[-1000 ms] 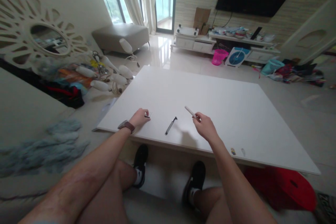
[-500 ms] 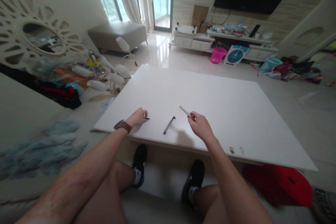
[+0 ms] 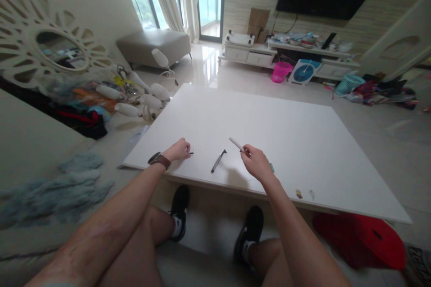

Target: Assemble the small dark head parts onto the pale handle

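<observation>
My right hand (image 3: pixel 256 163) is closed round a white pen barrel (image 3: pixel 236 144), held above the near part of a large white board (image 3: pixel 286 139); a green tip shows at the heel of that hand. My left hand (image 3: pixel 179 150), with a brown watch on the wrist, rests on the board with its fingers pinched on a small dark piece (image 3: pixel 191 153) that I cannot name. Between the two hands a slim dark pen part (image 3: pixel 218 161) lies loose on the board.
Two small bits (image 3: pixel 305 194) lie near the board's front edge. A red object (image 3: pixel 363 240) sits under the board's right corner. Chandelier parts and clutter (image 3: pixel 134 98) lie at the left, a blue rug (image 3: pixel 54 188) beside my leg. A TV stand (image 3: pixel 286 54) is far back.
My right hand has shifted slightly left and turned, so a green tip now shows by its heel. The left hand has stayed on the board.
</observation>
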Motion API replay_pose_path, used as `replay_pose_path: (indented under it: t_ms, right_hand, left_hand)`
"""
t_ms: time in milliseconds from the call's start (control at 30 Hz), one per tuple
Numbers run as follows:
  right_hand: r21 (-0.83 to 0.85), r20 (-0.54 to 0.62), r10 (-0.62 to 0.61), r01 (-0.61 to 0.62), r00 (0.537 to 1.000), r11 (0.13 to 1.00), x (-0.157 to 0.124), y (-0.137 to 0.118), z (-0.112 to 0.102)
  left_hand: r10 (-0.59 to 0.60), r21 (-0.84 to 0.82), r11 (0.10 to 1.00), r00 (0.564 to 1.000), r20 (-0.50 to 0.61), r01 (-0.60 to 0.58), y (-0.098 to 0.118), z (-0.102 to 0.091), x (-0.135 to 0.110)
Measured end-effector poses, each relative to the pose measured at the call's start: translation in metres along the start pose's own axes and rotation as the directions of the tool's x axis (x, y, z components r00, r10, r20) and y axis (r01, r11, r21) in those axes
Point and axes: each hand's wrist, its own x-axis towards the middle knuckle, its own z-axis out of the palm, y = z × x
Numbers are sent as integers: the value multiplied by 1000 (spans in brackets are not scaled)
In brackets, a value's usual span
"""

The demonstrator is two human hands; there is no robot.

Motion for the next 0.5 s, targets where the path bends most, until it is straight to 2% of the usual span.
replay_pose_path:
  t_ms: [100,200,267,367,433,500]
  right_hand:
    - [23,-13,-6,6,1000,1000,0,1,1]
    - [113,-11,-17,18,1000,993,1,-2,3]
    - [227,-10,-23,25,1000,973,3,-7,5]
    - [435,0,-15,14,1000,900,5,-15,9]
    - [580,46,-16,-14,999,815,6,-19,13]
    - [697,94,-18,-52,995,715,5,-23,16]
  left_hand:
    - [31,-8,999,998,-53,-32,10,-10,0]
    - [171,-64,980,966,-193,-186,45,-16,-4]
    - [354,-103,914,897,-264,-391,78,-16,-12]
    - [532,-42,806,753,-388,-591,123,-13,-25]
    - [623,69,749,664,-414,-659,142,-10,-31]
    - [662,139,720,615,-429,-679,150,-8,-34]
